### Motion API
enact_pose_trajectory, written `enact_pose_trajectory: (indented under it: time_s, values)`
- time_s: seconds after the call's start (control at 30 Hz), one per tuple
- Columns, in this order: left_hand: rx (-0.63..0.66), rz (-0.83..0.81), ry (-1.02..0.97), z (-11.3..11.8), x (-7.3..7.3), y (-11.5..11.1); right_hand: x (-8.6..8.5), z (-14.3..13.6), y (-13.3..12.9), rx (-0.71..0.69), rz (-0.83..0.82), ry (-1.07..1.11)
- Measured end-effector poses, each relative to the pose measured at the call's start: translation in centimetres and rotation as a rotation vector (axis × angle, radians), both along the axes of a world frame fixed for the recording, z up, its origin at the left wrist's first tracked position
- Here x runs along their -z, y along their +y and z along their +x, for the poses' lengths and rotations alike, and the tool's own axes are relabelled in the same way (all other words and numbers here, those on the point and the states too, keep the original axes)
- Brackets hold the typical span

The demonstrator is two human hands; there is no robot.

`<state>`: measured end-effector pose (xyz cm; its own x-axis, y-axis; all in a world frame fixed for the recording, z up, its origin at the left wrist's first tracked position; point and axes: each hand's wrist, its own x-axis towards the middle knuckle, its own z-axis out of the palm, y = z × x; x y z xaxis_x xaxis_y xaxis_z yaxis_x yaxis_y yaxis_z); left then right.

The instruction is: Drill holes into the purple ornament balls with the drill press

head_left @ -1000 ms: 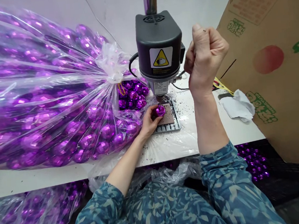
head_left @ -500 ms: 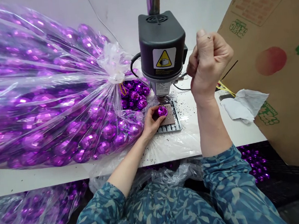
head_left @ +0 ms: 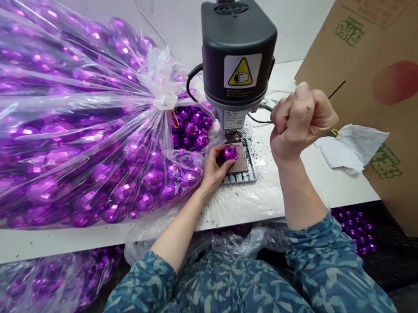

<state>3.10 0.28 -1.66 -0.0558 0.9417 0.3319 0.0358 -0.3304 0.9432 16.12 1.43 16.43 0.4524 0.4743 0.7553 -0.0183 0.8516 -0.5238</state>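
Observation:
My left hand (head_left: 215, 168) pinches a shiny purple faceted ball (head_left: 230, 152) between thumb and fingers, keeping it on a brown board (head_left: 242, 163) on the slotted metal base (head_left: 250, 176). Right above the ball is the chuck (head_left: 231, 135) of a dark grey drill press (head_left: 238, 49); whether the bit touches the ball cannot be made out. Raised to the right of the machine, my right hand (head_left: 304, 119) is closed in a fist around the drill press lever, most of which the fingers hide. Dark shavings lie scattered round the base.
A big tied clear bag (head_left: 100, 153) of purple balls covers the table's left side. Loose purple balls (head_left: 191, 128) lie behind my left hand. On the right are crumpled white paper (head_left: 353, 148) and a large cardboard box (head_left: 378, 24). A black crate (head_left: 384, 257) sits below.
My right fist has come down and tilted to the right, still on the lever. My left hand keeps the ball on the board under the chuck. The whole view has shifted slightly.

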Motion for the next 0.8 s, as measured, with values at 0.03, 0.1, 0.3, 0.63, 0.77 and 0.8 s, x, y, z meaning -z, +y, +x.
enact_pose_trajectory:
  time_s: [0.03, 0.1, 0.3, 0.63, 0.77, 0.8]
  values:
    - [0.001, -0.001, 0.000, 0.0, 0.0, 0.0, 0.2, 0.0, 0.1, -0.012, 0.031, 0.007]
    - [0.009, -0.003, -0.007, 0.0, -0.2, -0.1, 0.6, 0.1, 0.4, -0.035, 0.090, 0.015]
    - [0.022, -0.009, -0.030, 0.0, -0.3, -0.1, 2.1, 0.3, 1.0, 0.058, 0.082, 0.056]
    - [0.008, 0.013, -0.014, 0.1, 0.0, -0.1, 4.3, 0.8, 1.6, 0.035, 0.263, -0.019]
    - [0.016, 0.002, -0.031, 0.1, 0.1, 0.1, 1.4, 0.4, 1.4, 0.037, 0.197, -0.011]
    - [0.014, -0.004, -0.039, 0.1, 0.1, 0.2, 0.3, 0.3, 1.5, 0.072, 0.093, -0.015]
